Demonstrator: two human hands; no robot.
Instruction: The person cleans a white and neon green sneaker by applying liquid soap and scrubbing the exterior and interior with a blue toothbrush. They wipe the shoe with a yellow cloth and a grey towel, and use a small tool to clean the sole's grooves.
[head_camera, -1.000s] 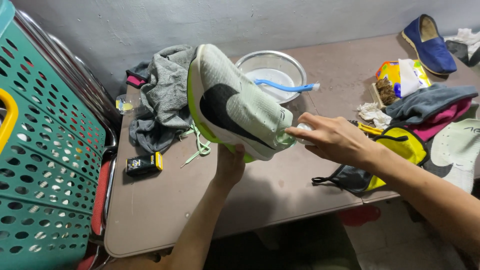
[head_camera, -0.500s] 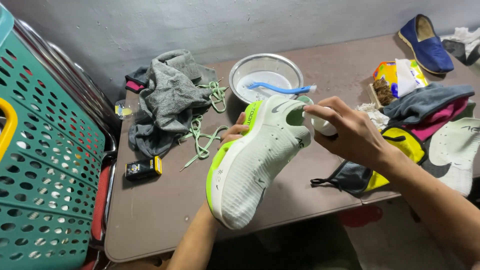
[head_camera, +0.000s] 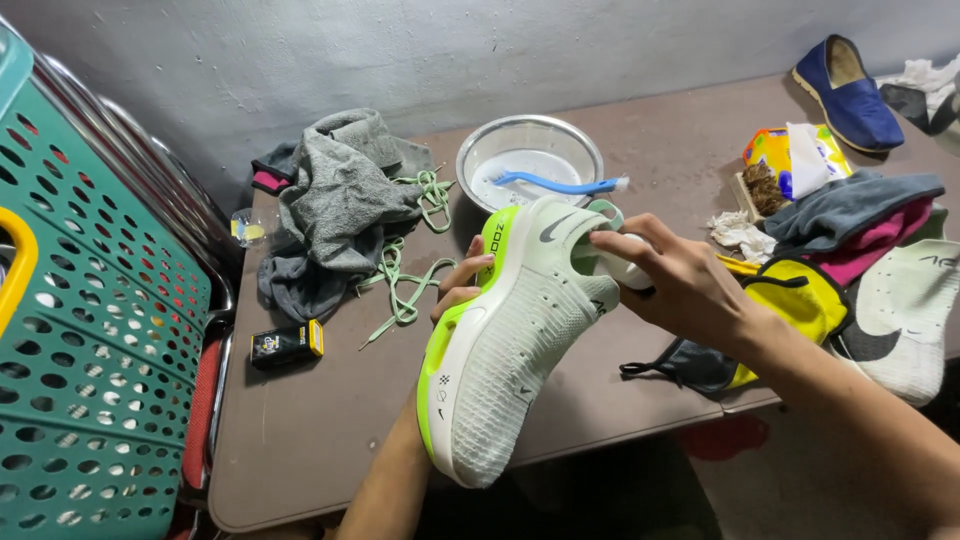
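My left hand grips a pale green running shoe from behind its neon-yellow sole, holding it above the brown table with the toe pointing toward me. At the shoe's heel opening, my right hand is closed on a small white object and presses it against the collar. Loose pale green laces lie on the table to the left of the shoe.
A metal bowl with a blue toothbrush stands behind the shoe. Grey cloths, a small black-and-yellow box, a green basket, a blue slipper, a second shoe and folded cloths surround it.
The shoe was turned over from sole-up to its knit upper facing me and lowered toward me. My right hand moved with it and stays at the heel opening.
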